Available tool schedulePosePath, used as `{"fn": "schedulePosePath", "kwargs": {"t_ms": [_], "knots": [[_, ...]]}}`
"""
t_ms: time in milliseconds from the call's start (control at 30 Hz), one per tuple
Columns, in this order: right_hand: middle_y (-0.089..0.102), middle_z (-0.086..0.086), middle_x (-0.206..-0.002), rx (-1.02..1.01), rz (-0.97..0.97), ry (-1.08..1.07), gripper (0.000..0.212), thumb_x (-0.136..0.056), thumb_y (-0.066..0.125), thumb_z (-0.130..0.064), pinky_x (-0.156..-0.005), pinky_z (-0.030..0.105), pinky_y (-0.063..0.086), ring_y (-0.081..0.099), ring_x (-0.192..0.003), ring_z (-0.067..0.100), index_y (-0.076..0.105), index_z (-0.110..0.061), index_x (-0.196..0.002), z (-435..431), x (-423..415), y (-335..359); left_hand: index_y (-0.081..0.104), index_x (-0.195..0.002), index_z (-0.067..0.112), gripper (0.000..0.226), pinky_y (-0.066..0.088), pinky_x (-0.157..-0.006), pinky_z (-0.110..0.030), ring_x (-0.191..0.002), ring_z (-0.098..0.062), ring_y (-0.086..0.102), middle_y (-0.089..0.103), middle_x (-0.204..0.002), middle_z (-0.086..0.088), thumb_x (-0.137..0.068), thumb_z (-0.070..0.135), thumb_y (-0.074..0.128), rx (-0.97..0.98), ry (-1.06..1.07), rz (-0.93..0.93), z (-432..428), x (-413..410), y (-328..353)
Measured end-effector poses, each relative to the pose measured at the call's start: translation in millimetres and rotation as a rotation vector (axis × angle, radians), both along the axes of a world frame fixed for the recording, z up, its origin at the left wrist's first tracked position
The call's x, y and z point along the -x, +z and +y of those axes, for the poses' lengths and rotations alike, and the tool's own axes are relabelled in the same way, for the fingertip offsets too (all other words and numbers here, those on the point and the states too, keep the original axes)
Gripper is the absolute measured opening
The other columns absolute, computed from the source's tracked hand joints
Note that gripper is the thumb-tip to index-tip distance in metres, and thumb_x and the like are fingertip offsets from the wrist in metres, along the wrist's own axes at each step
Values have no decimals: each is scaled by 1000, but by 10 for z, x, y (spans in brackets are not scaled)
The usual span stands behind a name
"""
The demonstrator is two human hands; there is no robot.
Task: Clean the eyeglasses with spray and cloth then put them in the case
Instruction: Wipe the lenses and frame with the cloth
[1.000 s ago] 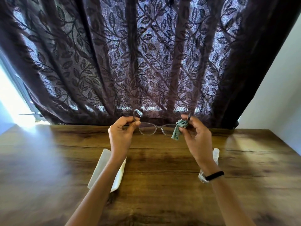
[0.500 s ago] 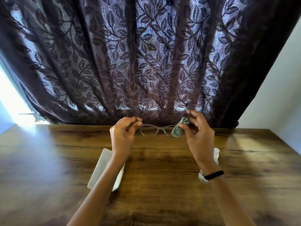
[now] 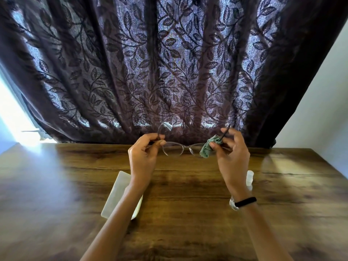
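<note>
Thin-framed eyeglasses [image 3: 174,150] are held up above the far part of the wooden table [image 3: 188,213], temples pointing away from me. My left hand [image 3: 144,154] pinches the frame at its left hinge. My right hand [image 3: 230,154] pinches a small green cloth [image 3: 207,147] over the right lens, which the cloth and fingers hide. A white eyeglass case [image 3: 117,193] lies on the table under my left forearm. The clear spray bottle [image 3: 249,180] lies behind my right wrist, mostly hidden.
A dark leaf-patterned curtain [image 3: 169,72] hangs right behind the table's far edge. A white wall [image 3: 323,91] rises at the right, and bright window light comes in at the left.
The cloth in my right hand has shifted slightly on the right lens and the fingers have changed their hold. The glasses and left hand stay almost in place.
</note>
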State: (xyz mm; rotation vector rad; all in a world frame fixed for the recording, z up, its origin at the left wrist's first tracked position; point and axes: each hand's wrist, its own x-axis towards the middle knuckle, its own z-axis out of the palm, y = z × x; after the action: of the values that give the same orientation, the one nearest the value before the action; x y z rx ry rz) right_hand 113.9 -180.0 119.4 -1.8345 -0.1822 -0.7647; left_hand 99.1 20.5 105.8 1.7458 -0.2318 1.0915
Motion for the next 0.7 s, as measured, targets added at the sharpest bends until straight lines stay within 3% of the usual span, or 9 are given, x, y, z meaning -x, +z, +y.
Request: {"fn": "schedulePosePath", "kwargs": {"t_ms": [133, 233, 367, 433, 533, 700], "knots": [[69, -2, -94, -85, 46, -6, 40, -76, 73, -8, -72, 4, 47, 63, -85, 0, 54, -15, -110, -25, -50, -52, 67, -92, 1, 16, 53, -76, -20, -83, -5, 65, 69, -89, -4, -77, -4, 66, -84, -63, -21, 18, 28, 35], [70, 1, -90, -118, 80, -2, 36, -76, 72, -7, -68, 5, 46, 65, -83, 5, 53, -17, -105, -40, -81, -109, 67, -94, 7, 23, 53, -77, -20, -86, -6, 64, 65, -91, 4, -75, -7, 64, -218, -86, -111, 7, 71, 39], [71, 5, -86, -113, 92, -2, 36, -76, 73, -7, -64, 6, 46, 65, -78, 10, 53, -17, -104, -52, -91, -143, 64, -101, 9, 17, 56, -73, -32, -80, -16, 67, 65, -92, 1, -84, 8, 59, -275, -113, -142, -3, 104, 12], [70, 4, -85, -77, 89, -10, 37, -75, 74, -10, -65, 11, 47, 64, -77, 11, 53, -18, -105, -52, -81, -136, 67, -98, 1, 16, 56, -73, -32, -81, -15, 66, 66, -91, -1, -83, 7, 62, -319, -66, -141, 3, 95, 5], [71, 5, -86, -45, 64, -25, 39, -75, 75, -11, -73, 28, 53, 66, -79, 13, 53, -16, -107, -58, -64, -103, 69, -95, -3, 17, 54, -77, -27, -85, -12, 63, 69, -90, -7, -80, 4, 66, -377, -26, -126, -19, 102, 32], [70, 4, -83, -60, 24, -48, 39, -74, 75, -10, -78, 33, 53, 66, -77, 15, 55, -13, -108, -66, -29, -49, 69, -95, -4, 19, 54, -77, -26, -84, -16, 65, 70, -89, -12, -79, 5, 66, -436, -23, -91, -14, 132, 74]]}}
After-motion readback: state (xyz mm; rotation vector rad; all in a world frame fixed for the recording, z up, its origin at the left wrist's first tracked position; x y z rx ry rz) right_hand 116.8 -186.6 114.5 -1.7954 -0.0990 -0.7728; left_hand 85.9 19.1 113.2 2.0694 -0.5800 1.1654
